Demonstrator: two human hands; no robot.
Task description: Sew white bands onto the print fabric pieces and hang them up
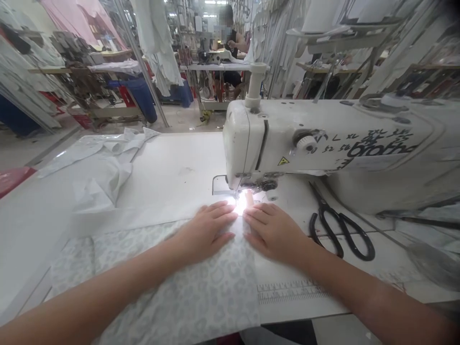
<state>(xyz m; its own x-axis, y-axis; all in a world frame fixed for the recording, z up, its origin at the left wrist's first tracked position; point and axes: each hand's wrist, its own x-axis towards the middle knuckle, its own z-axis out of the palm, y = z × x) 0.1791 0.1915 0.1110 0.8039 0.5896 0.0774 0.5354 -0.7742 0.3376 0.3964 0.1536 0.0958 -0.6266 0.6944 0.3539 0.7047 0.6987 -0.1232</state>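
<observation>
A white sewing machine (287, 139) stands over the table, its lamp glaring around the needle area. Below its head, my left hand (210, 227) lies flat on a pale fabric with a grey leopard-like print (215, 287), fingers stretched towards the needle. My right hand (271, 230) rests at the fabric's right edge, fingers extended and pointing left, its fingertips close to the left ones. Glare hides the needle and the cloth right under it. The fabric spreads from the needle towards me and hangs to the left beneath my left forearm.
Black-handled scissors (332, 225) lie right of my right hand. A printed ruler scale (291, 290) runs along the table's front. Crumpled white cloth pieces (104, 177) lie at the left. Beyond the table, a person (230, 43) sits at another machine among hanging garments.
</observation>
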